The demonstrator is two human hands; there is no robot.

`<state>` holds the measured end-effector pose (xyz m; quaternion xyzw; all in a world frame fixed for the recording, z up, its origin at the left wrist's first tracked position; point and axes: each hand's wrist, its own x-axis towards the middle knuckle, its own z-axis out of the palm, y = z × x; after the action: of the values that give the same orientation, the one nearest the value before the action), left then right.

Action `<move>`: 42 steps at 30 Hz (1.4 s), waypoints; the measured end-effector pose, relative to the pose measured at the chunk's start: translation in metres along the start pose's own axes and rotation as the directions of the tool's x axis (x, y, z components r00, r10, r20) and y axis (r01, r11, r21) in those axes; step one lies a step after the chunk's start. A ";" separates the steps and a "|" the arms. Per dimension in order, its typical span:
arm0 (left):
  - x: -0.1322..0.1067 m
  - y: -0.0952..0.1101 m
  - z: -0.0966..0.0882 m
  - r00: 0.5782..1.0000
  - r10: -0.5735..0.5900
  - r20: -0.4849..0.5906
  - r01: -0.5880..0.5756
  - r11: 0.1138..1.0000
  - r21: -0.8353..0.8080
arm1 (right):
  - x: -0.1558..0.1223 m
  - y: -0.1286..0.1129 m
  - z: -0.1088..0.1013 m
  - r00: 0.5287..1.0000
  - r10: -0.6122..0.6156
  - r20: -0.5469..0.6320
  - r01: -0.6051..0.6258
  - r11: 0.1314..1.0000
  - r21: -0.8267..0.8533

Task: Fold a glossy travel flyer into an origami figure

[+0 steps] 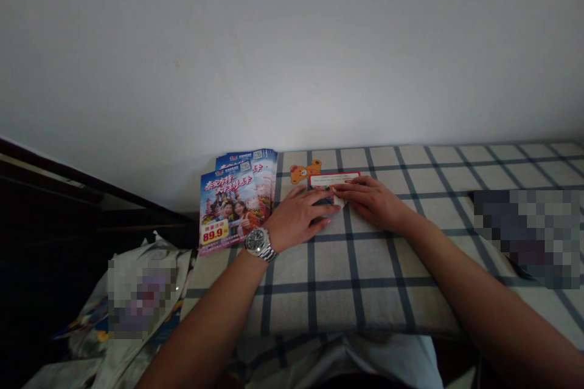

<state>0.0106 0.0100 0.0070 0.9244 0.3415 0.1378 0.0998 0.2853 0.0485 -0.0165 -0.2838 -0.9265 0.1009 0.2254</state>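
Under both hands on the checked cloth lies a small printed paper (332, 180) with a white strip and red edging, apparently folded; much of it is covered. My left hand (303, 213), a metal watch (261, 245) at its wrist, rests across its left and near side with fingers stretched and spread. From the right, my right hand (371, 202) lays its extended fingers over the paper's right part, fingertips almost meeting those of the left. A cartoon bear (305, 172) shows just beyond the paper's upper left; whether it belongs to the paper I cannot tell.
A fanned stack of colourful flyers (228, 206) lies left of my left hand. The checked tablecloth (378, 292) meets a pale wall (292, 55) at the back. A dark, blurred-out object (529, 237) lies at right. White plastic bags (150, 249) sit below the table's left edge.
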 end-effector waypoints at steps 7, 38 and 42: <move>0.001 0.001 0.000 1.000 0.010 -0.018 -0.010 1.000 -0.025 | -0.001 0.002 0.002 1.000 0.003 -0.004 -0.003 1.000 0.004; 0.001 -0.006 0.002 0.999 -0.033 0.021 0.035 0.994 -0.101 | 0.002 -0.007 -0.002 1.000 0.017 -0.021 -0.017 1.000 -0.012; 0.002 -0.006 0.003 0.999 -0.053 0.000 0.053 0.991 -0.122 | 0.004 -0.008 -0.001 0.999 0.025 -0.038 -0.025 1.000 -0.012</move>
<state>0.0090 0.0155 0.0027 0.9070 0.3569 0.1573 0.1591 0.2790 0.0436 -0.0118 -0.2985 -0.9192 0.0925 0.2397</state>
